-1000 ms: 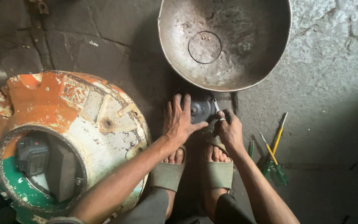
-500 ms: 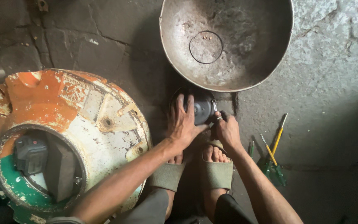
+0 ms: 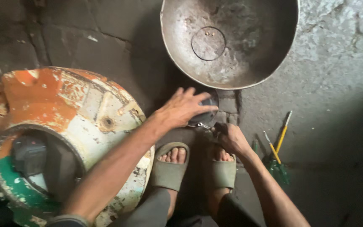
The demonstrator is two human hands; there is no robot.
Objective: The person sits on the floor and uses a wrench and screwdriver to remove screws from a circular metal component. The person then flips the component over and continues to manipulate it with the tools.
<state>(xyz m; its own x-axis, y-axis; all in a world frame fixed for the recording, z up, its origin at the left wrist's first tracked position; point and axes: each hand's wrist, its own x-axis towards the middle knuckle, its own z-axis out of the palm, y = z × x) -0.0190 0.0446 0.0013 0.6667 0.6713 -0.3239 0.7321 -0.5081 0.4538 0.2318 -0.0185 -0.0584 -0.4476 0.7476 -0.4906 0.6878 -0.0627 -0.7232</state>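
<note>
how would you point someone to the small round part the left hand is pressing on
Start at the big dented metal bowl at the top of the view and drop to its lower rim. Just below, the left hand lies flat over a small dark round part on the floor, while the right hand holds a thin tool to its edge. It is darker and smaller than the bowl.

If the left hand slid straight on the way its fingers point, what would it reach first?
The left hand points up and right over a small dark round part; just past that, it would probably meet the rim of the big metal bowl, though depth is unclear.
</note>
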